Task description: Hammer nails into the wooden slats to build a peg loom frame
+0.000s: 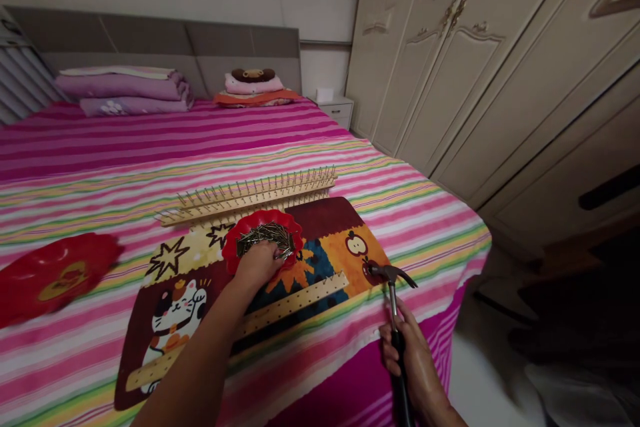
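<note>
My left hand [263,259] reaches into a red scalloped bowl [231,250] of loose nails [270,232]. Its fingers are curled down among the nails and their tips are hidden. In my right hand [407,341] is a claw hammer [394,287], gripped by its black handle, with the metal head upright above the mat's right edge. A drilled wooden strip [295,298] lies across the patterned mat [350,213], partly behind my left forearm; a few nails stand in its right end. Behind the bowl rest wooden strips [250,199] bristling with rows of nails.
A red lid or tray [55,277] lies on the striped bedspread [425,233] at left. Folded purple bedding [125,90] and a small pillow stack [255,88] sit by the headboard. A cream wardrobe [450,60] and small nightstand [337,110] stand to the right.
</note>
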Tool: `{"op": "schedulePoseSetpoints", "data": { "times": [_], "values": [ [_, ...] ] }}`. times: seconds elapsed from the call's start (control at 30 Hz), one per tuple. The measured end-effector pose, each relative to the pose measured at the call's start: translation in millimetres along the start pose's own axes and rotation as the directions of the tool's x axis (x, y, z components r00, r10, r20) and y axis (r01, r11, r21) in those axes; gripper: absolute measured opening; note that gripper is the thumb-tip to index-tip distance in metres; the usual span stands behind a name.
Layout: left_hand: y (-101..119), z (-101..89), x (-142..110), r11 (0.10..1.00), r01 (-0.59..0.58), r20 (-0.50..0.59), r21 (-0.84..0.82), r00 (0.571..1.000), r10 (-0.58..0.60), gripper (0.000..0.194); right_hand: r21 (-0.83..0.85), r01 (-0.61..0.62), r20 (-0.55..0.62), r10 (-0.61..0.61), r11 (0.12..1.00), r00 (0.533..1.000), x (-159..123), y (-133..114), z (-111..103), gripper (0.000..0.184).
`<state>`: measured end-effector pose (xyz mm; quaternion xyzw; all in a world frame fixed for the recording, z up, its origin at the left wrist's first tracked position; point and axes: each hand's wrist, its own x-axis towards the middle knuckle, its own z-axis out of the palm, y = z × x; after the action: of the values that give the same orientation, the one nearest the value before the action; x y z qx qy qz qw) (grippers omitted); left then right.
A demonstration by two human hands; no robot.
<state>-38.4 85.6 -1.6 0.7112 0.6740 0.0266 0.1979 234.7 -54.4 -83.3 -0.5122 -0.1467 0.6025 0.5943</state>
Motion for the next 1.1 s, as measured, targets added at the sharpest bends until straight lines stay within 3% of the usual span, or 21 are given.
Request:
{"op": "schedulePoseSetpoints", "data": {
  "times": [0.2,0.43,0.87,1.1],
  "values": [
    [-22,-8.6,4,0.985,-0.039,0.191,-0.168,0.979,0.072,0.013,0.008,-0.016,0.005,0.016,1.0,1.0,1,-1,-1,0.057],
    [-38,-15.8,-2,0.948,0.039,0.334,-0.315,0.94,0.072,0.03,-0.004,-0.004,-0.009,0.004,1.0,1.0,1,0,0,0.058],
    [-44,-21.0,-4,0.903,0.038,0.301,-0.428,0.948,0.102,0.034,-0.019,0.014,-0.014,-0.014,1.0,1.0,-2,-2,4,0.052],
    [-43,-27.2,-4,0.818,0.091,0.326,-0.568,0.937,0.122,0.039,-0.006,-0.003,0.001,0.003,1.0,1.0,-1,-1,2,0.05]
  ]
}}
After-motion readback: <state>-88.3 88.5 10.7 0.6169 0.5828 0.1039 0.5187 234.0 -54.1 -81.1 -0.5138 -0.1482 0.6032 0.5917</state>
